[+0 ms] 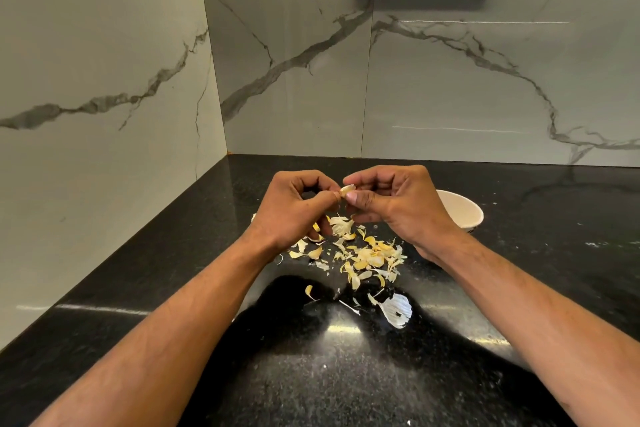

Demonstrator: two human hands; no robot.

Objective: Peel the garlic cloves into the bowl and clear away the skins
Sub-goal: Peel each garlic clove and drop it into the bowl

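One garlic clove (347,190) pinched between both hands, held above the skin pile (360,255) and just left of the bowl (465,210). Left hand (294,208) curled, thumb and finger gripping the clove's near end; right hand (394,201) curled, fingertips pinching the other end, thumbnail at the skin. Clove looks part-peeled, hard to tell how much. Bowl sits behind the right hand, contents hidden. Skins scattered on the black counter (519,288) left and in front of the bowl, one big papery piece (396,310) nearest the camera. Judgement: mid-peel step; best to hold the clove steady with the left, lift skin with the right nail, let flakes drop on the pile, not the bowl.
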